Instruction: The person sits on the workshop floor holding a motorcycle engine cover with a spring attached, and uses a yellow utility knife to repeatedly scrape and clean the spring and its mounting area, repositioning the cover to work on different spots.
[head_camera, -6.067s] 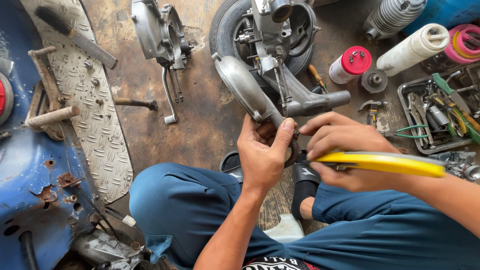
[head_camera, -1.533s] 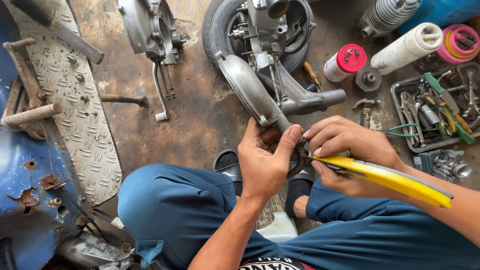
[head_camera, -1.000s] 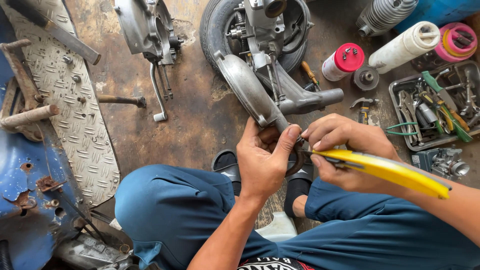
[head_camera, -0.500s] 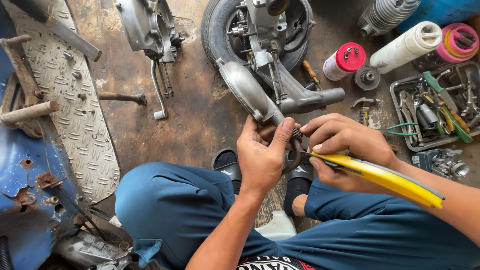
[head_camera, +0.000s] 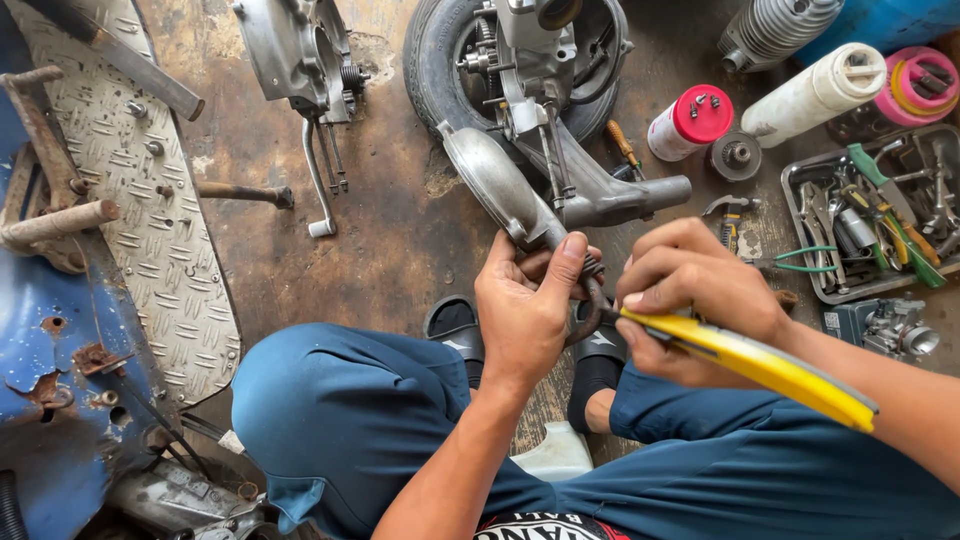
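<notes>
The left hand (head_camera: 525, 310) is clenched around the narrow neck of a grey, curved metal exhaust pipe (head_camera: 495, 185), where a dark rusty bend (head_camera: 592, 310) curls out below the thumb. That pipe runs up from the hand to a scooter engine with its black tyre (head_camera: 440, 50), which lies on the stained concrete floor (head_camera: 380, 230) toward its far edge. The right hand (head_camera: 700, 300) grasps a yellow-handled utility knife (head_camera: 745, 360), fingers pinched close to the blade end, and the tip sits against the rusty bend just beside the left thumb; the blade itself is too small to make out.

The main risk, as I judge it, is a slip: the knife tip works very near the left hand's fingers, and on curved rusty metal it could skate off and cut them. Pressing hard could also snap the thin blade. The pipe is steadied by one hand only, so a twist could shift it.

Near the floor's right edge stands a grey metal tray of hand tools (head_camera: 870, 215), with a white can with a red lid (head_camera: 690, 122) and a white plastic roll (head_camera: 815, 92) beyond it. A ribbed aluminium tread plate (head_camera: 150, 220) lies along the left edge.
</notes>
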